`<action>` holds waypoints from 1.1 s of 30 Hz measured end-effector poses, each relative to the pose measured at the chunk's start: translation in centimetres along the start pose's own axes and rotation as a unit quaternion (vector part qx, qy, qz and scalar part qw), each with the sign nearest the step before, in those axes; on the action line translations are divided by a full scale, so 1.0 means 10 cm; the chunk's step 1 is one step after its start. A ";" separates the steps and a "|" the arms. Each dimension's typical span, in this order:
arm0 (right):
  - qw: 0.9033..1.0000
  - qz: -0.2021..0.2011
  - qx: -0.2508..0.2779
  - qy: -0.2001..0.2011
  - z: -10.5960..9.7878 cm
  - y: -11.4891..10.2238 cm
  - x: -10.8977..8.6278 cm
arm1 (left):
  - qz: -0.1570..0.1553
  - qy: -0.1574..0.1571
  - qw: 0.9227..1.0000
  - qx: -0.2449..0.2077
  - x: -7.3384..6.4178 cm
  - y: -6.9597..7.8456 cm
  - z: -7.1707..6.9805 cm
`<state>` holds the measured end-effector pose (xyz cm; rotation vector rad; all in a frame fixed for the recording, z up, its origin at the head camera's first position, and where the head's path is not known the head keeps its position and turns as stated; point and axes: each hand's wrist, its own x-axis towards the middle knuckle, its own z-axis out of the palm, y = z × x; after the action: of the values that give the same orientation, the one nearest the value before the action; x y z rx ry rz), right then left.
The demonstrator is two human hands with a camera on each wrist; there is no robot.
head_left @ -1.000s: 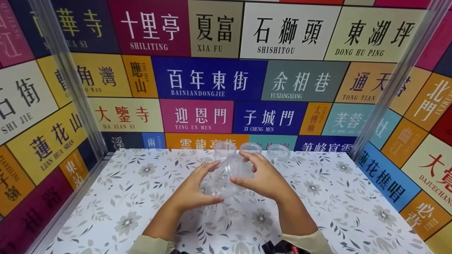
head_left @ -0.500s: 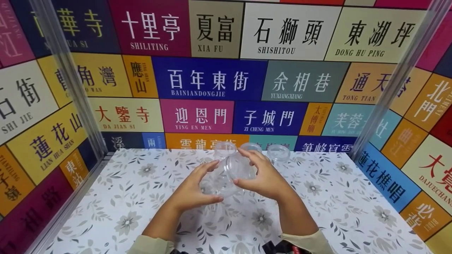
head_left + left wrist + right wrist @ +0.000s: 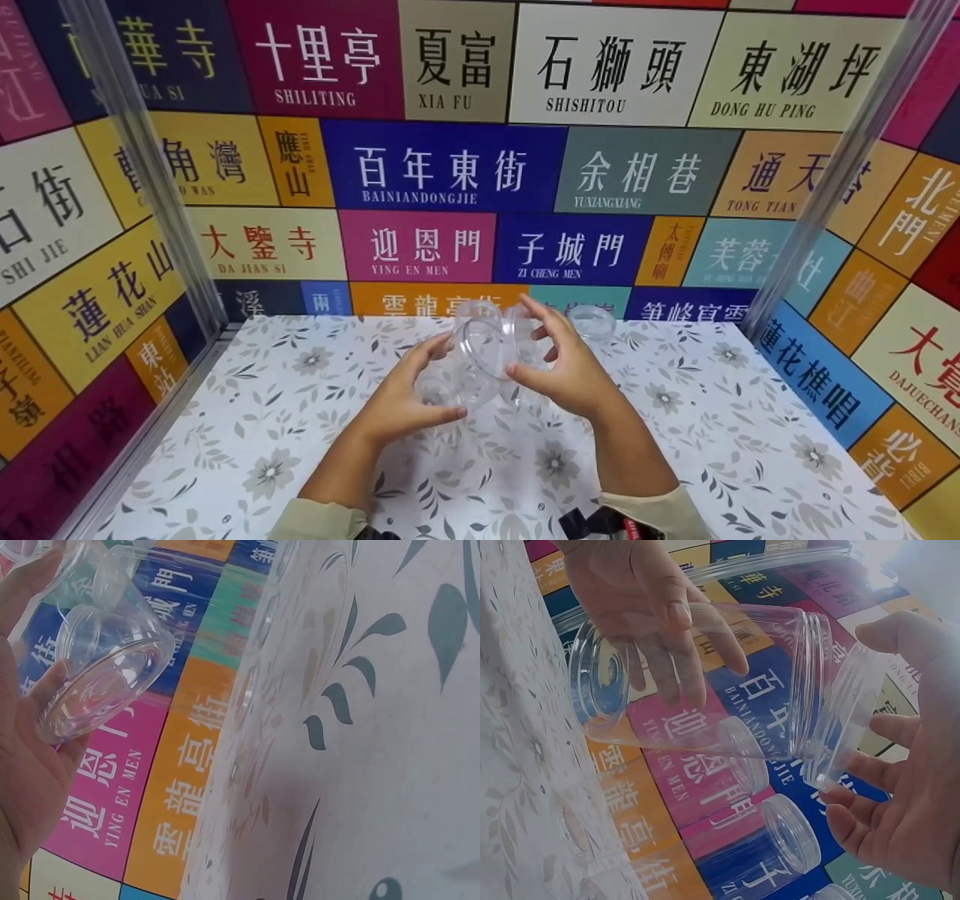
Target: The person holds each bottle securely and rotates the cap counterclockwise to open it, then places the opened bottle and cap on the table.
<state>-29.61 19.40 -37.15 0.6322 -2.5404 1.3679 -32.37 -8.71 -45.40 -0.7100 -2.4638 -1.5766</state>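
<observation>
A clear plastic jar (image 3: 705, 675) with a threaded mouth lies tilted between the two hands, its mouth turned to the right hand. My left hand (image 3: 409, 390) holds it from the left side, fingers and thumb spread round the body. In my right hand (image 3: 562, 364) a translucent round lid (image 3: 847, 716) is gripped by its rim, thumb on one side and fingertips on the other. The lid stands at an angle right at the jar's mouth, with a wedge of space on one side. In the left wrist view, the jar's round base (image 3: 109, 686) shows beside the left fingers.
Behind the hands, more clear lidded jars stand near the table's back edge: one jar (image 3: 592, 324) at right, another jar (image 3: 478, 309) partly covered by the held one. The flower-patterned table (image 3: 300, 427) meets a wall of coloured signs (image 3: 450, 169).
The right hand has risen slightly and swung the lid from a slant over the jar to nearly upright beside its mouth. The left hand has shifted a little up and left with the jar.
</observation>
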 end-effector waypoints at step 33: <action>0.976 -0.014 0.194 0.100 -0.47 0.41 -0.24 | -0.133 0.138 0.981 -0.031 -0.13 -0.37 -0.63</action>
<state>-29.46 25.98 -38.43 0.5533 -2.1176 1.8347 -33.82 -15.97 -46.06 -0.1546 -2.3854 -1.7129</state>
